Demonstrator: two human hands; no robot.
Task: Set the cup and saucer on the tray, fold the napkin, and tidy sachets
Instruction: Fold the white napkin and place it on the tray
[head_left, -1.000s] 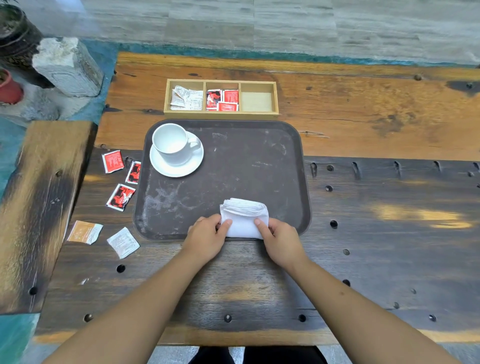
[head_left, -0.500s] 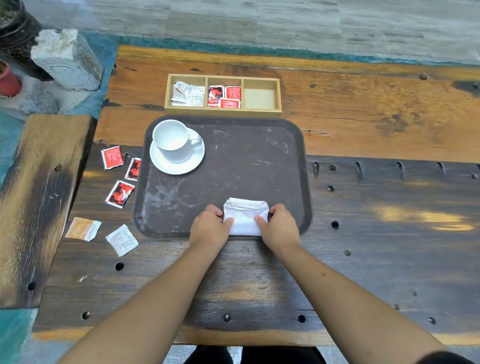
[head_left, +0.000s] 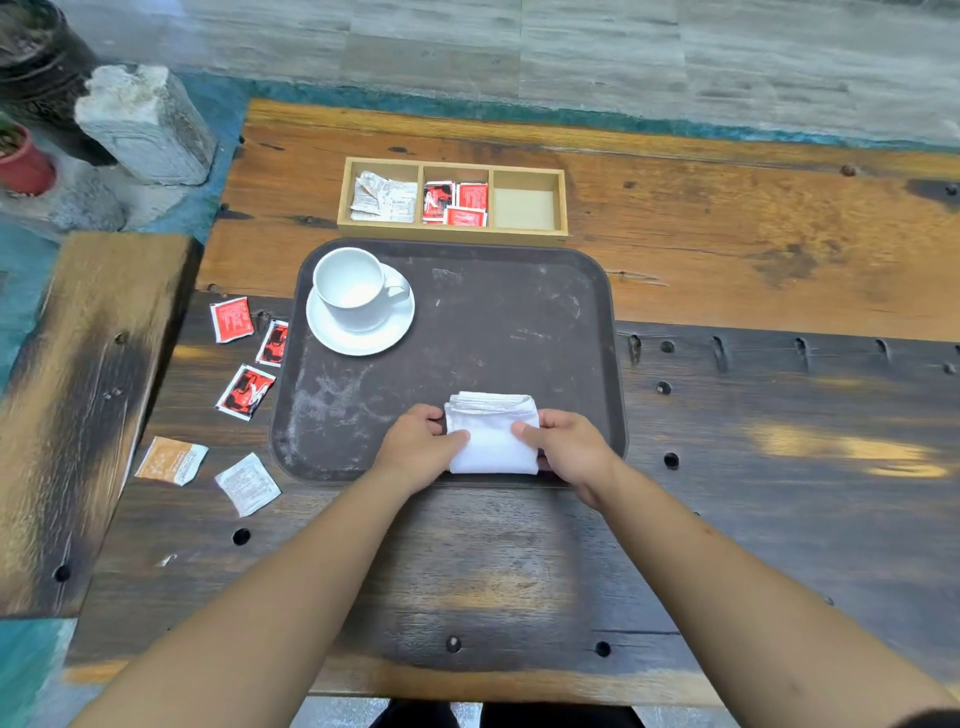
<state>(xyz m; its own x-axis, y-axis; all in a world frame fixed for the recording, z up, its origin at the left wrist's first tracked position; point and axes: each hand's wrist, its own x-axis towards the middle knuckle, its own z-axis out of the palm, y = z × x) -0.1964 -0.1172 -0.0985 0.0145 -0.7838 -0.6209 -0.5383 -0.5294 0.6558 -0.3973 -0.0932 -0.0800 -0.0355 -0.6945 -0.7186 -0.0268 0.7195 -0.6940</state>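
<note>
A folded white napkin (head_left: 492, 435) lies on the near edge of the dark brown tray (head_left: 519, 322). My left hand (head_left: 415, 447) grips its left side and my right hand (head_left: 569, 448) grips its right side, thumbs on top. A white cup (head_left: 353, 286) stands on its saucer (head_left: 363, 332) in the tray's far left corner. Three red sachets (head_left: 232, 319) lie on the table left of the tray. Nearer me lie an orange sachet (head_left: 171, 460) and a white sachet (head_left: 248, 484).
A wooden three-part box (head_left: 452, 231) sits beyond the tray: white sachets left, red ones in the middle, right part empty. A stone block (head_left: 145, 124) and pots stand far left. A second wooden slab (head_left: 78, 405) adjoins the table on the left.
Both hands and the napkin stay at the tray's near edge. The fingers have closed more around the napkin's sides, and the view has shifted slightly.
</note>
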